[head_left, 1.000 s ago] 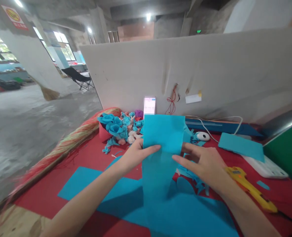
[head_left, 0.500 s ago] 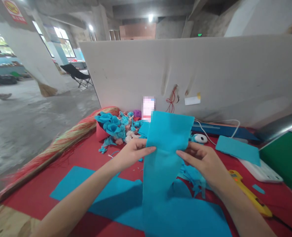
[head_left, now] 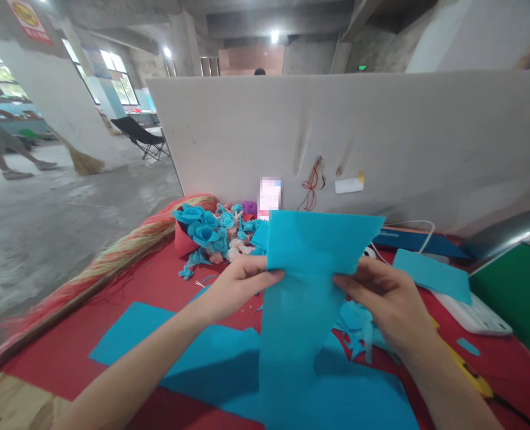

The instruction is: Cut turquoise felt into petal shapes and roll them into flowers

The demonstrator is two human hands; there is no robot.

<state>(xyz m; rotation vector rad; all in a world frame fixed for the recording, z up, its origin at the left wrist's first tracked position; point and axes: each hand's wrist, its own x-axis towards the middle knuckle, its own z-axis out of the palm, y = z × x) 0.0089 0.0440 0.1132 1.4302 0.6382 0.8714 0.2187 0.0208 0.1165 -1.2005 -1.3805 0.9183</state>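
A long strip of blue felt (head_left: pixel 305 280) hangs upright in front of me, its top edge folded over toward the right. My left hand (head_left: pixel 236 286) pinches its left edge with thumb and fingers closed on the cloth. My right hand (head_left: pixel 384 298) grips the right edge at the same height. The strip's lower end runs down onto a larger blue felt sheet (head_left: pixel 193 358) lying on the red table cover (head_left: pixel 126 286).
A pile of blue felt flowers (head_left: pixel 211 233) sits at the back by a white partition board (head_left: pixel 336 137). Blue scraps (head_left: pixel 359 325), a yellow utility knife (head_left: pixel 475 379), a white keyboard (head_left: pixel 475 313), a blue felt piece (head_left: pixel 430 275) and a green board (head_left: pixel 515 292) lie to the right. A person walks far left.
The strip has been raised a little and its top edge has spread out to the right. My right hand has shifted rightward along the edge. A walking person has come into view far left.
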